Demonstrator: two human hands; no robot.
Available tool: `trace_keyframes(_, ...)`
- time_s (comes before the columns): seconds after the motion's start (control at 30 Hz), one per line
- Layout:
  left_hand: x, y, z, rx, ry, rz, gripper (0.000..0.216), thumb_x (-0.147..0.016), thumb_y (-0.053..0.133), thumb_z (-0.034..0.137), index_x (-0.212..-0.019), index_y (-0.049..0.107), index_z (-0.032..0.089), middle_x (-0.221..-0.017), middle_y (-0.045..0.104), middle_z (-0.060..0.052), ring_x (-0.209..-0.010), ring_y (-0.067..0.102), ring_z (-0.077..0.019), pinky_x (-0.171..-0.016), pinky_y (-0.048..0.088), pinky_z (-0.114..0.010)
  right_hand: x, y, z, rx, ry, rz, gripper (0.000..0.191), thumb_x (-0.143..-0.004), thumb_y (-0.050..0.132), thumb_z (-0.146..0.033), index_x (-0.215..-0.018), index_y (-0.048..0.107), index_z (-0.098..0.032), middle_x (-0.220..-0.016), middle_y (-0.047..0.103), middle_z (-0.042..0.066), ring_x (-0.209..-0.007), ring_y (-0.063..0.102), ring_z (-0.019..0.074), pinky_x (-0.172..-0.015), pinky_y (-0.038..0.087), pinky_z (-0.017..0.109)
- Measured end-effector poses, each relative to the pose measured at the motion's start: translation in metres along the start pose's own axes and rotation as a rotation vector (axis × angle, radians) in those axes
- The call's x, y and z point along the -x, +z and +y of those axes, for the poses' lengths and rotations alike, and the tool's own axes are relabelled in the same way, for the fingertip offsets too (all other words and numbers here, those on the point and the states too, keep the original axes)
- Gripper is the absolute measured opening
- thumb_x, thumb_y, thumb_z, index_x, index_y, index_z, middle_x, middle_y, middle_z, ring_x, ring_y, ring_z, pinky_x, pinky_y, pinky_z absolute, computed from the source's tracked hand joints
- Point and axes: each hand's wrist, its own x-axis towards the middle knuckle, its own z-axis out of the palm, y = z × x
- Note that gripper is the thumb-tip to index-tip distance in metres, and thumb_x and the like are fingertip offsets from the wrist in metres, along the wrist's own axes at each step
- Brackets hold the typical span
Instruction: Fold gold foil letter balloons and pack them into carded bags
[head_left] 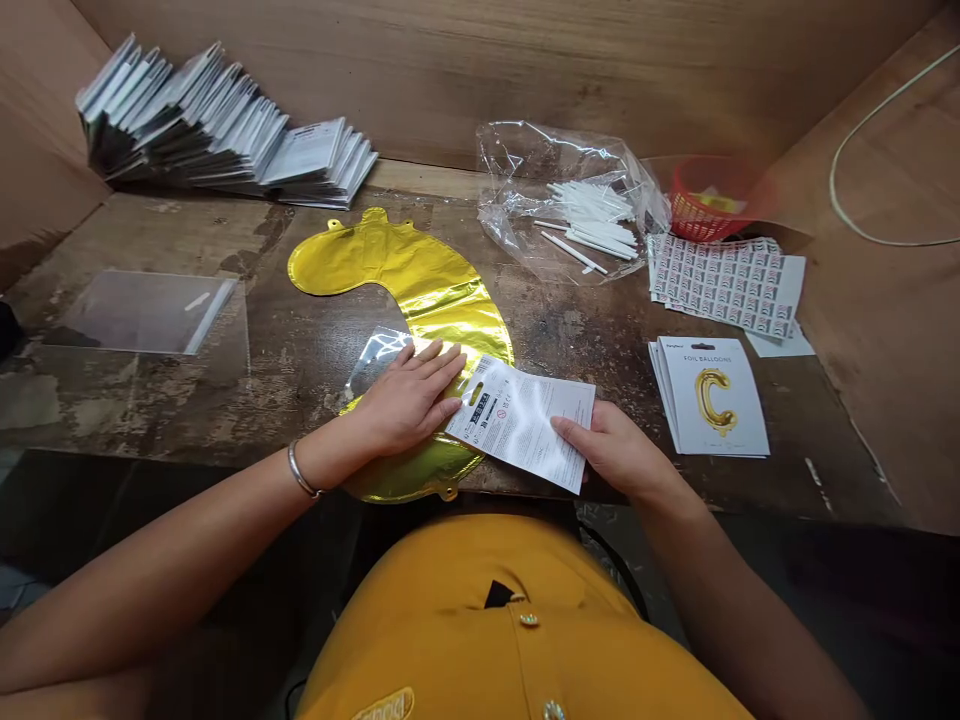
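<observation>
A flat gold foil balloon (pixel 446 285), curved like a letter C, lies on the dark worn table. My left hand (pixel 409 402) rests on its lower half, fingers stretched out and flat. Beside that wrist, a piece of clear plastic (pixel 377 353) shows on the balloon; the rest of it is hidden under the hand. My right hand (pixel 619 450) pinches the right end of a white printed card (pixel 525 425) between thumb and fingers. The card's text side faces up, and its slotted left end overlaps the balloon next to my left thumb.
Clear sleeves (pixel 150 312) lie at left; rows of packed cards (pixel 202 125) stand behind. At the back right are a plastic bag (pixel 517 190) of white straws (pixel 596 215), a red basket (pixel 705 205) and sticker sheets (pixel 724 285). Foil balloon cards (pixel 712 400) are stacked at right.
</observation>
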Motion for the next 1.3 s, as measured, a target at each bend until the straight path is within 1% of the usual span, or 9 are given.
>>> trace_keyframes(0.23, 0.004, -0.004, 0.003, -0.043, 0.039, -0.054, 0.059, -0.099, 0.032, 0.047, -0.152, 0.028, 0.019, -0.159, 0.027, -0.006, -0.147, 0.019, -0.0293, -0.119, 0.016, -0.053, -0.004, -0.006, -0.003, -0.037, 0.028, -0.047, 0.035, -0.075, 0.064, -0.033, -0.103, 0.069, -0.013, -0.076, 0.074, 0.006, -0.057, 0.064, 0.0188, -0.045, 0.05, 0.026)
trace_keyframes(0.43, 0.011, 0.001, 0.001, -0.079, -0.012, -0.031, 0.062, -0.099, 0.03, 0.051, -0.153, 0.025, 0.019, -0.16, 0.024, -0.006, -0.148, 0.017, -0.0302, -0.118, 0.013, -0.056, -0.006, -0.012, -0.007, -0.02, 0.052, -0.057, 0.029, -0.073, 0.066, -0.031, -0.096, 0.071, -0.013, -0.073, 0.073, 0.005, -0.054, 0.063, 0.017, -0.045, 0.05, 0.025)
trace_keyframes(0.63, 0.013, -0.002, -0.001, -0.078, 0.032, -0.052, 0.061, -0.099, 0.03, 0.05, -0.153, 0.024, 0.023, -0.16, 0.024, -0.006, -0.148, 0.017, -0.0301, -0.118, 0.012, -0.056, -0.013, -0.01, -0.015, -0.073, 0.077, -0.1, 0.025, -0.071, 0.067, -0.025, -0.092, 0.071, -0.012, -0.076, 0.074, 0.005, -0.061, 0.066, 0.0172, -0.052, 0.052, 0.023)
trace_keyframes(0.83, 0.016, -0.009, 0.002, -0.096, 0.053, -0.079, 0.063, -0.096, 0.035, 0.056, -0.153, 0.025, 0.03, -0.16, 0.023, -0.007, -0.148, 0.014, -0.0352, -0.115, 0.008, -0.063, -0.014, -0.011, -0.022, -0.051, 0.075, -0.062, 0.025, -0.071, 0.067, -0.024, -0.093, 0.071, -0.012, -0.078, 0.074, 0.005, -0.061, 0.065, 0.0166, -0.051, 0.05, 0.023)
trace_keyframes(0.97, 0.014, -0.008, 0.002, -0.061, 0.031, -0.077, 0.072, -0.094, 0.038, 0.06, -0.154, 0.02, 0.024, -0.16, 0.023, -0.008, -0.148, 0.015, -0.0336, -0.117, 0.009, -0.06, -0.014, -0.017, -0.023, -0.044, 0.062, -0.104, 0.03, -0.07, 0.071, -0.03, -0.094, 0.072, -0.012, -0.082, 0.075, 0.008, -0.065, 0.067, 0.0197, -0.055, 0.053, 0.027)
trace_keyframes(1.03, 0.013, -0.007, 0.001, -0.048, 0.016, -0.069, 0.074, -0.094, 0.039, 0.06, -0.153, 0.023, 0.02, -0.159, 0.026, -0.01, -0.148, 0.017, -0.0328, -0.117, 0.012, -0.058, -0.012, -0.022, -0.021, -0.066, 0.025, -0.046, 0.037, -0.071, 0.074, -0.037, -0.097, 0.072, -0.012, -0.087, 0.076, 0.01, -0.069, 0.069, 0.0228, -0.058, 0.055, 0.03)
trace_keyframes(1.13, 0.011, -0.004, 0.002, -0.04, -0.021, -0.043, 0.064, -0.097, 0.037, 0.054, -0.151, 0.029, 0.02, -0.158, 0.028, -0.008, -0.147, 0.018, -0.0315, -0.117, 0.015, -0.057, -0.002, -0.025, -0.017, -0.119, -0.091, 0.181, 0.046, -0.071, 0.074, -0.049, -0.101, 0.071, -0.014, -0.098, 0.075, 0.012, -0.081, 0.071, 0.0281, -0.069, 0.059, 0.038)
trace_keyframes(1.2, 0.011, -0.002, 0.003, -0.038, -0.061, -0.022, 0.056, -0.1, 0.032, 0.047, -0.15, 0.031, 0.021, -0.158, 0.028, -0.007, -0.147, 0.019, -0.0303, -0.117, 0.016, -0.058, 0.008, -0.02, -0.016, -0.097, -0.174, 0.311, 0.046, -0.074, 0.071, -0.051, -0.104, 0.071, -0.016, -0.104, 0.075, 0.011, -0.09, 0.071, 0.0307, -0.076, 0.059, 0.042)
trace_keyframes(1.3, 0.01, 0.001, 0.006, -0.039, -0.101, -0.007, 0.052, -0.102, 0.026, 0.039, -0.149, 0.032, 0.021, -0.159, 0.027, -0.006, -0.147, 0.02, -0.0295, -0.116, 0.017, -0.06, 0.02, -0.005, -0.014, 0.067, -0.277, 0.423, 0.039, -0.082, 0.065, -0.048, -0.107, 0.071, -0.019, -0.11, 0.074, 0.011, -0.099, 0.069, 0.0328, -0.085, 0.057, 0.045)
